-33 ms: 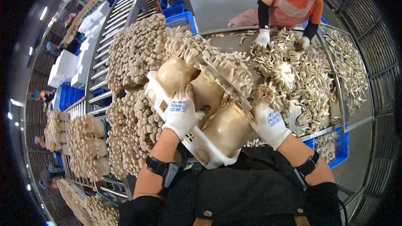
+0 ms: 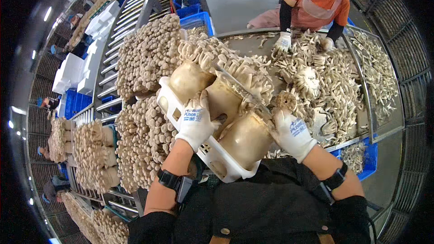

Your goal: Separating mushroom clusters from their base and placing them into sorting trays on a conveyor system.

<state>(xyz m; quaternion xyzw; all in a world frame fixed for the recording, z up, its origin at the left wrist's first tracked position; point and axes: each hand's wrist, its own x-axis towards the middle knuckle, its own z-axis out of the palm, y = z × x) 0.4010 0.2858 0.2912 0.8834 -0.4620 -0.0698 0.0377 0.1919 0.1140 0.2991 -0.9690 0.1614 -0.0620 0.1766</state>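
Note:
A white plastic crate (image 2: pixel 210 157) lies tilted before me, holding several pale, translucent bottles (image 2: pixel 246 140) with mushrooms at their far ends. My left hand (image 2: pixel 195 122), in a white glove with soiled fingertips, grips the middle bottle over the crate's near side, thumb and fingers on either side of it. Along the bottle mouths runs a long, thin, blade-like strip (image 2: pixel 242 91). My right hand (image 2: pixel 291 133), also gloved, closes at the near end of this strip; its handle, if any, is hidden. A brown, crumbly clump (image 2: pixel 285 101) sits at the right fingertips.
Dense mushroom blocks (image 2: pixel 147 58) stand left, beside a roller conveyor (image 2: pixel 108 70). Loose mushrooms (image 2: pixel 330 81) heap on the metal table (image 2: pixel 239 45), where a gloved co-worker (image 2: pixel 314 7) handles them. A blue crate (image 2: pixel 370 158) sits below the table's right edge.

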